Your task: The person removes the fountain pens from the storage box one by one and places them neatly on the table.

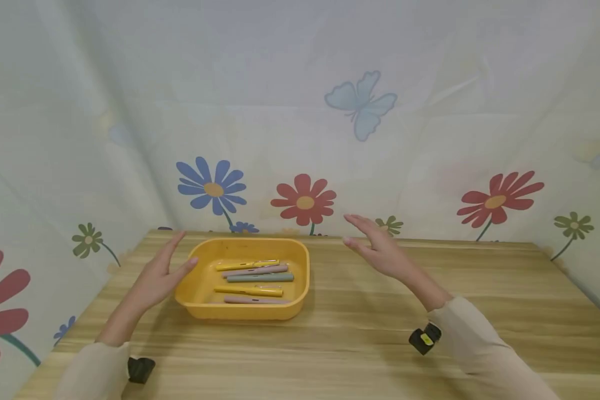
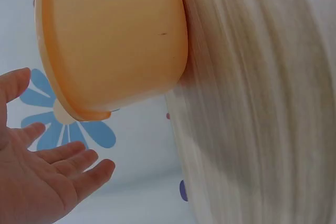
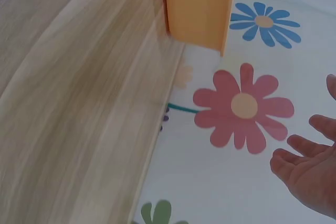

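A yellow plastic bin point(image 1: 240, 312) stands on the wooden table, left of the middle. Several pens lie in it: a yellow pen point(image 1: 250, 291), another yellow one near the back, a grey-green pen point(image 1: 260, 278) and pinkish pens point(image 1: 252, 300). My left hand point(image 1: 155, 280) hovers by the bin's left side, fingers spread, thumb overlapping the rim in the head view. In the left wrist view its palm and fingers show apart from the bin wall point(image 2: 115, 35). To the right of the bin my right hand point(image 1: 382, 253) is raised with straight fingers, holding nothing.
The wooden table point(image 1: 360, 344) reaches back to a pale cloth backdrop point(image 1: 260, 66) printed with flowers and a blue butterfly. Black camera mounts sit at both wrists, one by the left sleeve point(image 1: 95, 369) and one by the right sleeve point(image 1: 475, 333).
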